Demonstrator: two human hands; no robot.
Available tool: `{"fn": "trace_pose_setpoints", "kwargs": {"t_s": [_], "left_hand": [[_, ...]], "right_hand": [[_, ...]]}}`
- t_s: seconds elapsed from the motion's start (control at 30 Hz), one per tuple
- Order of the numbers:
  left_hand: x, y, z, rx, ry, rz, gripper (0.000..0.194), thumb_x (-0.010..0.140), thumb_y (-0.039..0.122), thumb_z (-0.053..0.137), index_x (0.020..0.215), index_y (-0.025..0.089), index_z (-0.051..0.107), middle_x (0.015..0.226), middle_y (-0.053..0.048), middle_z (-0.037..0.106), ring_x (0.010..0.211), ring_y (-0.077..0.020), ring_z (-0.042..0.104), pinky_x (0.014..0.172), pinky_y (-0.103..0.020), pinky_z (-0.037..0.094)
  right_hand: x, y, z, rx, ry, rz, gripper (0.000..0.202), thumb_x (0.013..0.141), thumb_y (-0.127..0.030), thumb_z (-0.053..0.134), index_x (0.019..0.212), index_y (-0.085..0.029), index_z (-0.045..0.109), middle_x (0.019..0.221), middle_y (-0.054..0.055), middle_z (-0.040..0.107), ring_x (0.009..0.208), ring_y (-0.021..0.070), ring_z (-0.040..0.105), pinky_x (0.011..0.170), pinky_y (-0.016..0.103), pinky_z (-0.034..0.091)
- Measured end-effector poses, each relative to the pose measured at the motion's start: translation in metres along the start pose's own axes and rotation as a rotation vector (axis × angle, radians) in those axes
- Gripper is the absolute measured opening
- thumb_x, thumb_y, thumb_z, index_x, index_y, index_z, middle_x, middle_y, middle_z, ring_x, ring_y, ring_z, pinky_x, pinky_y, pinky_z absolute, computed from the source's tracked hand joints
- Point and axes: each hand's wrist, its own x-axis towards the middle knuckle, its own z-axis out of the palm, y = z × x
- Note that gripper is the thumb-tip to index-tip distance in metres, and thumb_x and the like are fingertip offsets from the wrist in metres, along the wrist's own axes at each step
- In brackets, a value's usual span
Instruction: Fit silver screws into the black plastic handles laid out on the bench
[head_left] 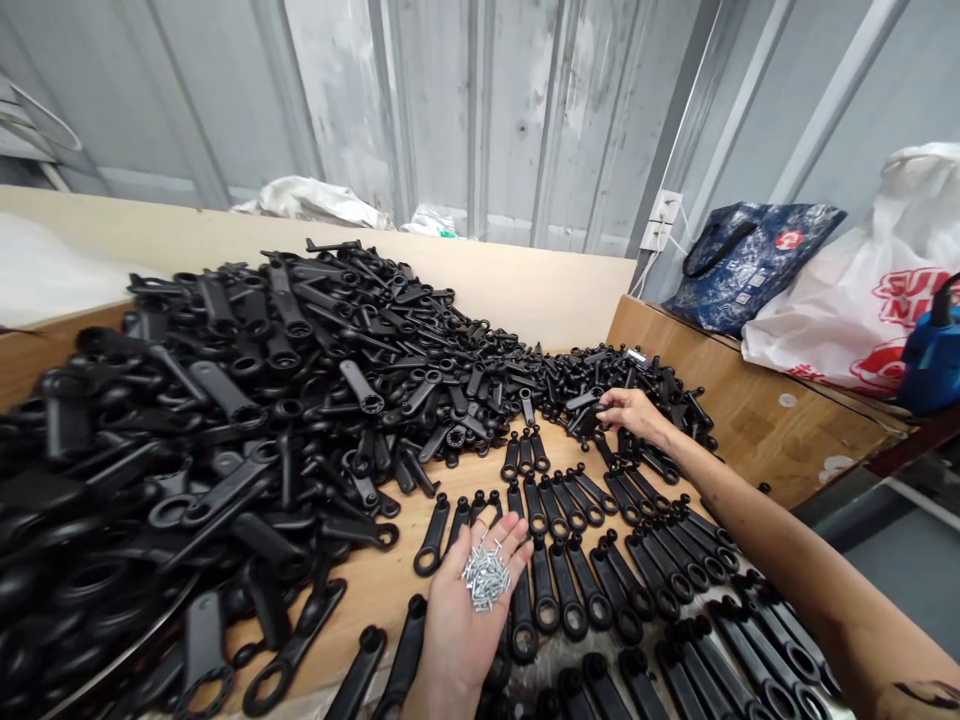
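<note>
My left hand (pixel 459 618) is palm up, fingers stretched out, and bears a small heap of short silvery screws (pixel 486 577). Under and around it lie rows of black plastic crank-shaped arms (pixel 564 590), each with a ring at one end and a knob at the other. Farther off, my right hand (pixel 631 412) reaches to the right end of the heap of loose black parts (pixel 360 370). Its fingers are closed together on a black part (pixel 598 412), whose outline merges with the dark parts behind.
A pale board (pixel 540 285) borders the table (pixel 480 465) at the back, and a wooden side panel (pixel 720 410) on the right. On that side stand a blue bag (pixel 750 260) and a white plastic bag (pixel 847 310). Wall sockets (pixel 660 220) sit at the corner.
</note>
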Motion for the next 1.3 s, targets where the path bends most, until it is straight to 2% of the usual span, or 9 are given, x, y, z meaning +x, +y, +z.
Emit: {"fn": "trace_pose_setpoints", "kwargs": {"t_s": [0.17, 0.3, 0.37, 0.57, 0.67, 0.8, 0.9, 1.1, 1.3], "left_hand": [[-0.001, 0.001, -0.001, -0.027, -0.003, -0.004, 0.026, 0.081, 0.027, 0.044, 0.101, 0.011, 0.047, 0.104, -0.020, 0.059, 0.100, -0.0287, 0.056, 0.083, -0.044, 0.048], [0.002, 0.000, -0.004, -0.039, -0.014, -0.009, 0.027, 0.080, 0.028, 0.046, 0.101, 0.011, 0.047, 0.105, -0.021, 0.058, 0.100, -0.0288, 0.056, 0.083, -0.045, 0.047], [0.003, -0.001, -0.006, -0.047, -0.021, -0.010, 0.027, 0.079, 0.029, 0.047, 0.100, 0.011, 0.047, 0.106, -0.021, 0.057, 0.101, -0.0290, 0.055, 0.084, -0.046, 0.046], [0.003, 0.001, -0.006, -0.069, -0.020, -0.019, 0.025, 0.079, 0.029, 0.047, 0.097, 0.012, 0.046, 0.103, -0.019, 0.058, 0.100, -0.0297, 0.055, 0.084, -0.044, 0.047], [0.002, 0.002, -0.004, -0.060, -0.012, -0.024, 0.025, 0.080, 0.029, 0.046, 0.098, 0.012, 0.046, 0.102, -0.020, 0.058, 0.100, -0.0301, 0.055, 0.083, -0.043, 0.047], [0.002, 0.001, -0.003, -0.046, -0.018, -0.011, 0.023, 0.080, 0.027, 0.045, 0.096, 0.012, 0.045, 0.104, -0.021, 0.057, 0.101, -0.0306, 0.055, 0.084, -0.044, 0.047], [0.001, 0.001, -0.003, -0.039, -0.012, -0.006, 0.022, 0.081, 0.027, 0.043, 0.097, 0.012, 0.045, 0.104, -0.020, 0.058, 0.100, -0.0302, 0.055, 0.083, -0.044, 0.047], [0.002, 0.000, -0.003, -0.025, 0.002, -0.005, 0.027, 0.082, 0.028, 0.042, 0.103, 0.012, 0.044, 0.103, -0.019, 0.058, 0.099, -0.0296, 0.056, 0.081, -0.044, 0.048], [0.004, 0.001, -0.006, -0.032, -0.017, 0.002, 0.023, 0.081, 0.028, 0.044, 0.097, 0.012, 0.045, 0.105, -0.020, 0.058, 0.101, -0.0302, 0.054, 0.083, -0.044, 0.048]], "right_hand": [[0.018, -0.017, 0.032, -0.056, -0.128, -0.085, 0.028, 0.068, -0.008, 0.040, 0.088, -0.014, 0.060, 0.066, 0.001, 0.062, 0.057, 0.0117, 0.057, 0.053, 0.020, 0.044], [0.038, -0.031, 0.042, -0.205, -0.183, -0.230, 0.037, 0.067, -0.004, 0.038, 0.089, -0.020, 0.063, 0.090, 0.000, 0.063, 0.084, 0.0143, 0.056, 0.069, 0.020, 0.040], [0.042, -0.039, 0.046, -0.288, -0.224, -0.302, 0.037, 0.068, -0.004, 0.040, 0.091, -0.022, 0.063, 0.098, 0.001, 0.060, 0.090, 0.0156, 0.053, 0.070, 0.020, 0.037], [0.025, -0.040, 0.072, -0.481, -0.395, -0.413, 0.022, 0.072, -0.008, 0.044, 0.076, -0.016, 0.064, 0.087, 0.006, 0.059, 0.073, 0.0148, 0.054, 0.057, 0.020, 0.031], [0.014, -0.035, 0.077, -0.506, -0.445, -0.428, 0.021, 0.073, -0.012, 0.047, 0.082, -0.019, 0.064, 0.089, 0.004, 0.060, 0.073, 0.0144, 0.054, 0.057, 0.020, 0.032], [0.008, -0.025, 0.067, -0.506, -0.414, -0.355, 0.042, 0.073, -0.008, 0.042, 0.106, -0.029, 0.057, 0.100, -0.001, 0.060, 0.089, 0.0146, 0.055, 0.067, 0.018, 0.035], [0.007, -0.013, 0.061, -0.541, -0.335, -0.201, 0.043, 0.076, -0.012, 0.037, 0.113, -0.027, 0.054, 0.102, 0.003, 0.061, 0.092, 0.0180, 0.055, 0.068, 0.022, 0.037], [0.010, -0.005, 0.071, -0.584, -0.322, 0.007, 0.038, 0.065, -0.023, 0.054, 0.102, -0.027, 0.062, 0.088, 0.005, 0.064, 0.083, 0.0220, 0.059, 0.061, 0.023, 0.039], [0.018, -0.026, 0.084, -0.523, -0.372, -0.035, 0.045, 0.062, -0.010, 0.050, 0.100, -0.030, 0.063, 0.085, 0.002, 0.066, 0.081, 0.0180, 0.059, 0.062, 0.020, 0.038]]}}
